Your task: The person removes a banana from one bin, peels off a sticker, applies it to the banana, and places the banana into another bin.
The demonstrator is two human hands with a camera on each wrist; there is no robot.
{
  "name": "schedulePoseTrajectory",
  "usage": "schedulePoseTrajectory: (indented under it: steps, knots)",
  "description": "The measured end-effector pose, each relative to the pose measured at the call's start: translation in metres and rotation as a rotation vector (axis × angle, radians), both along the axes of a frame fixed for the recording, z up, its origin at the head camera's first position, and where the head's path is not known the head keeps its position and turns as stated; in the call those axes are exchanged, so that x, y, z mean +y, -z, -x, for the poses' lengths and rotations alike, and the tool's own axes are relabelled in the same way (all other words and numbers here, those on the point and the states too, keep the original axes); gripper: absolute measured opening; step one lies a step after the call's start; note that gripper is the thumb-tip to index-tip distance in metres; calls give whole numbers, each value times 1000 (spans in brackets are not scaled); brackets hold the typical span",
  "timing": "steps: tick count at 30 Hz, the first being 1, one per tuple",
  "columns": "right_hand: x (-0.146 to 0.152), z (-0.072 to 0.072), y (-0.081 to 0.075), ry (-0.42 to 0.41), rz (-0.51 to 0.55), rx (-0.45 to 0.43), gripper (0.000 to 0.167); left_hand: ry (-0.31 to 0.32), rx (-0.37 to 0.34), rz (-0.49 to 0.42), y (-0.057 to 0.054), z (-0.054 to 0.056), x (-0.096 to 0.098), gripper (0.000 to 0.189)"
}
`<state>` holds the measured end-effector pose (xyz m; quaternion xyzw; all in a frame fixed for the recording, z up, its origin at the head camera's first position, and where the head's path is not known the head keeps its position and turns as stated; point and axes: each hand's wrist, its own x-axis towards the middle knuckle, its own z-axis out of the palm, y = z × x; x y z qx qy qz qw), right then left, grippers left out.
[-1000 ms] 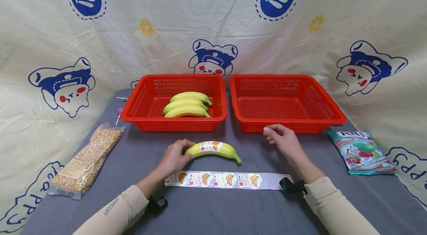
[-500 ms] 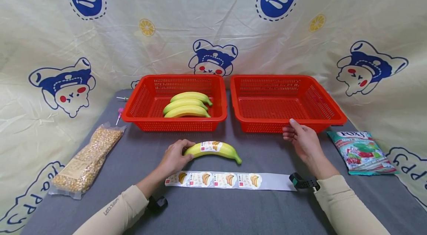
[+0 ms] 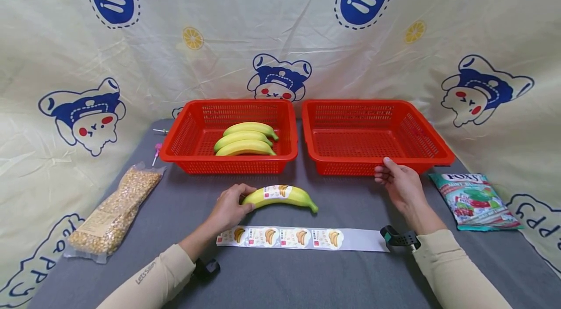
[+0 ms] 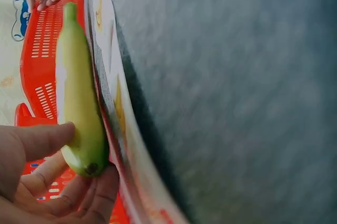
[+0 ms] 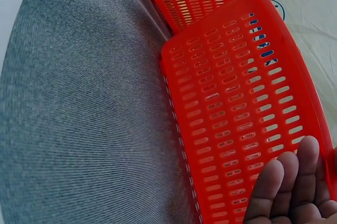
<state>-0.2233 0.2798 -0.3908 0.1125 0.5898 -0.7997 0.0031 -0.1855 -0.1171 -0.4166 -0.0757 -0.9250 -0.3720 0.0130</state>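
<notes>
Right hand [image 3: 401, 184] now at basket [image 3: 440, 155]

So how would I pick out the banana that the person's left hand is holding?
Find the two red baskets on the grey table. Just in front of the left one lies a single banana, its stem end gripped by the left hand. Unlike the three bananas inside the basket, it bears a sticker.

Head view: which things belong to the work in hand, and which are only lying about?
In the work: labelled banana gripped by left hand; sticker strip; right basket touched by right hand; left basket of bananas.

Lying about: corn bag; candy packet.
</notes>
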Motion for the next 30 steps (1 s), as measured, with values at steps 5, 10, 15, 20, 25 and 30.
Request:
schedulePoseTrajectory:
  steps: [5, 10, 15, 20, 25, 30]
  knots:
    - [0, 0, 1, 8, -22, 9, 33, 18, 18, -38, -16, 2, 8, 34]
    - [0, 0, 3, 1, -24, 16, 30, 57, 37, -128, -42, 8, 25, 37]
    - [0, 0, 2, -4, -24, 20, 25, 88, 92, -161, -67, 19, 46, 39]
    - [0, 0, 2, 6, -28, 12, 26, 89, 113, -125, -80, 31, 70, 43]
    - [0, 0, 2, 13, -33, 8, 29, 100, 97, -116, -87, 47, 92, 45]
    - [0, 1, 3, 20, -55, 3, 29, 96, 91, -117, -92, 65, 115, 45]
